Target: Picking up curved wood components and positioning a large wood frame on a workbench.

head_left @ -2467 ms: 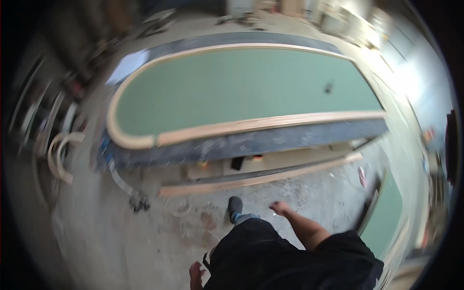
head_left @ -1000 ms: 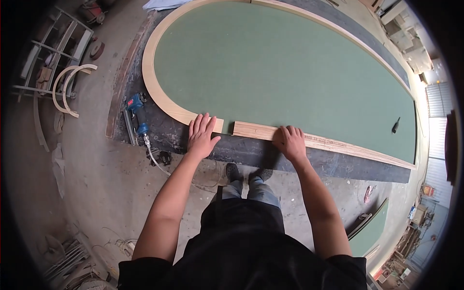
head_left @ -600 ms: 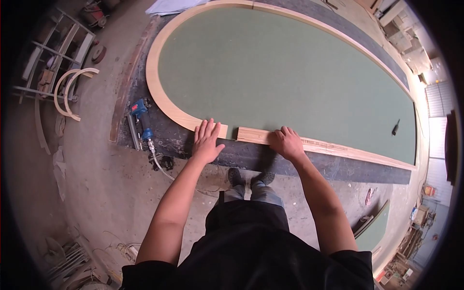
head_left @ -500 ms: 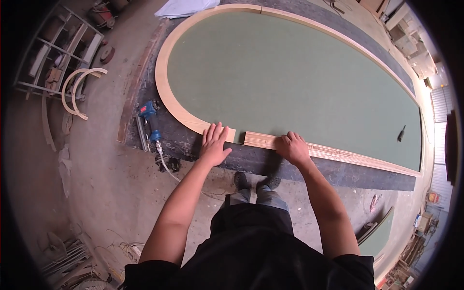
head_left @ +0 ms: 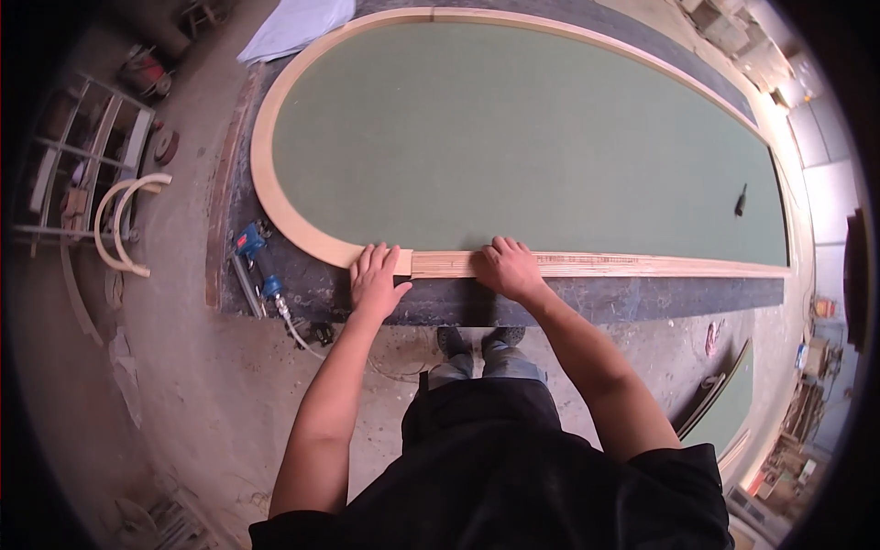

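Note:
My left hand (head_left: 374, 282) lies with its fingers stretched flat over the near end of the pale curved wooden frame piece (head_left: 264, 156). Just to the right, my right hand (head_left: 510, 268) wraps its fingers over a straight layered plywood strip (head_left: 642, 265). The strip's left end meets the curved piece's end beside my left fingers. Both pieces lie along the edge of a large green board (head_left: 513, 137) with a rounded left end. Under my right palm, part of the strip is hidden.
On the dark worktable (head_left: 587, 298), a blue air nailer (head_left: 249, 242) with a hose lies left of the frame. A small dark tool (head_left: 741, 200) rests on the board's right side. Two curved wooden pieces (head_left: 104, 220) lean by a metal rack (head_left: 55, 188) at left.
The gap between strip and curved piece has closed as my right hand moved the strip left. My left hand stays on the curved end. The whole view has shifted.

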